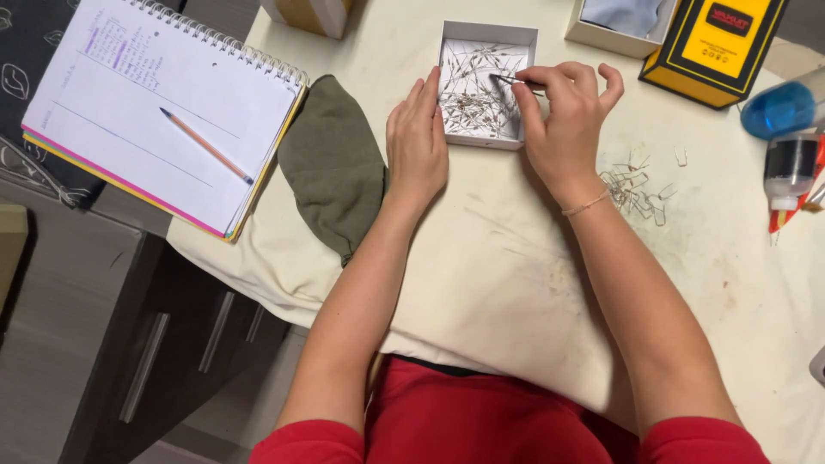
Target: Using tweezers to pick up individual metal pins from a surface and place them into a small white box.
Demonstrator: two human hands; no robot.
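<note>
Plenty of open cloth (516, 283) sat below the white box (484, 137); the wire pile (634, 187) crowded the right, green fabric (333, 167) the left, and probably the yellow box (713, 47) blocked up top.

The little box (522, 34) looks like plain matt white cardboard, and the thin pins (473, 86) in it are shiny wire, same as the bent clips (634, 189) loose on the cloth. The tweezers (514, 82) in my right hand (563, 116) look like dark metal. The table cover (516, 258) is off-white fabric, matt and a bit stained. The green pouch (333, 163) is soft matt cloth. The notebook (155, 103) is paper with a wire spiral, and the pencil (206, 146) is wood. The yellow box (713, 47) has a slightly glossy print.
</note>
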